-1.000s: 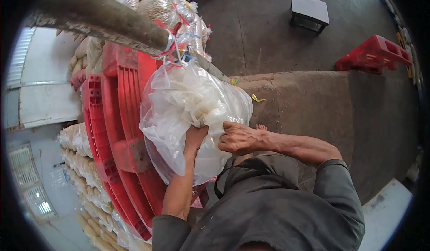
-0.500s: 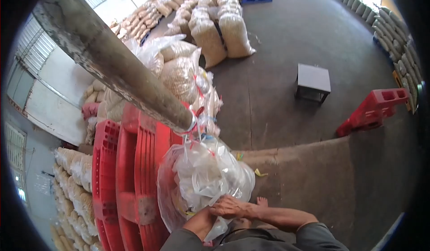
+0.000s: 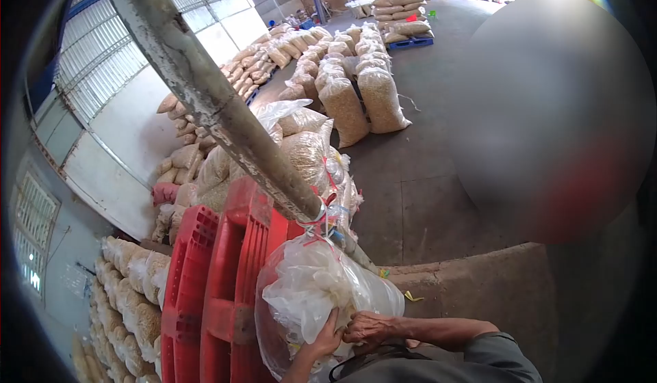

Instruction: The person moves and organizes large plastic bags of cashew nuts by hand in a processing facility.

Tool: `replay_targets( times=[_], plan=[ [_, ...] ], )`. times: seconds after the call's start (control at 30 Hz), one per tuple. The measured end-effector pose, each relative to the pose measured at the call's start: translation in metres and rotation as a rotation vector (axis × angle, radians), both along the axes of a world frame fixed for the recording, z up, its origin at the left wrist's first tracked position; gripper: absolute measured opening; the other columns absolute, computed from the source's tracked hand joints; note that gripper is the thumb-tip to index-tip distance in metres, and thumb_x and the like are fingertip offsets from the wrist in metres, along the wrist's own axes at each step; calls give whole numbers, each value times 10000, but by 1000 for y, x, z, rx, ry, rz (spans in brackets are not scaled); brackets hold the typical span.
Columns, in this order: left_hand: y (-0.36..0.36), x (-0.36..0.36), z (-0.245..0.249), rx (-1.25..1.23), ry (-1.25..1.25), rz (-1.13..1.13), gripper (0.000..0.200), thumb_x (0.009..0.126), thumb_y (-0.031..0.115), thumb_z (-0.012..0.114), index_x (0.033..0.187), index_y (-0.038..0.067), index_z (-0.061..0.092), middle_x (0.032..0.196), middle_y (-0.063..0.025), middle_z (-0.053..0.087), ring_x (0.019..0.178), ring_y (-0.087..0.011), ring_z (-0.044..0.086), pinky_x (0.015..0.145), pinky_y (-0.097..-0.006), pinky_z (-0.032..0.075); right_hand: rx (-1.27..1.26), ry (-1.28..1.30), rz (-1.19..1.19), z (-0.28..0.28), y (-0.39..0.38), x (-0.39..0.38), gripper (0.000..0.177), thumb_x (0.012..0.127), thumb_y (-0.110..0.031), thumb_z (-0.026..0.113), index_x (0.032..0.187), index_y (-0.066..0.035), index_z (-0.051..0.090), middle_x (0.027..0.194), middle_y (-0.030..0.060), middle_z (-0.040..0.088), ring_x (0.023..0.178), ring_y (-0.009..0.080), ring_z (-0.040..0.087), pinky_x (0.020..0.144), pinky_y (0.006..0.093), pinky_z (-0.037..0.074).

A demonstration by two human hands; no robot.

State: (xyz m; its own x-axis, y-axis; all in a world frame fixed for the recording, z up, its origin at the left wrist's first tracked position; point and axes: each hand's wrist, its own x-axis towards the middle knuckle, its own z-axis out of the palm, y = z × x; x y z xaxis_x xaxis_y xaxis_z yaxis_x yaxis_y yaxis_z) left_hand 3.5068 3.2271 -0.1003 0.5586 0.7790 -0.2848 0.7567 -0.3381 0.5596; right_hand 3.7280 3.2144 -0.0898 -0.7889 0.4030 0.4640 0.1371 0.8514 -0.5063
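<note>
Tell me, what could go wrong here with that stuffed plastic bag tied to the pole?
1. The clear bag hangs from the metal pole only by thin strings. With the left hand and right hand both gripping its thin film, a hard tug could snap the ties or tear the bag.
2. The red pallets stand on edge right beside the bag; pulling or leaning against them might tip them over.

Clr bag, red pallets, gry pole
</note>
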Motion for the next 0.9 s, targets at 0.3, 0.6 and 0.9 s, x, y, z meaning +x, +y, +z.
replay_targets(
  times=[0.3,0.6,0.9],
  plan=[
    [-13,-5,-17,-411,56,41,587,834,217,645,1351,22,446,1193,-209,605,1033,-262,587,922,-356,432,66,614,-80,-9,10,-43,266,800,-317,656,656,-104,585,618,81,571,616,277,601,524,415,457],
    [-22,45,-59,-946,-123,-118,547,835,203,640,1327,32,471,1161,-190,621,999,-249,591,893,-350,440,36,406,-98,-13,18,-55,263,701,-274,704,603,-119,517,554,18,471,561,207,549,535,351,422],
    [-10,57,-88,-719,-513,-46,508,837,188,635,1303,42,495,1128,-171,636,965,-236,596,864,-344,447,-41,-70,-183,-28,19,-20,338,731,-386,699,903,-97,666,817,44,664,807,241,642,688,377,484]
  ],
)
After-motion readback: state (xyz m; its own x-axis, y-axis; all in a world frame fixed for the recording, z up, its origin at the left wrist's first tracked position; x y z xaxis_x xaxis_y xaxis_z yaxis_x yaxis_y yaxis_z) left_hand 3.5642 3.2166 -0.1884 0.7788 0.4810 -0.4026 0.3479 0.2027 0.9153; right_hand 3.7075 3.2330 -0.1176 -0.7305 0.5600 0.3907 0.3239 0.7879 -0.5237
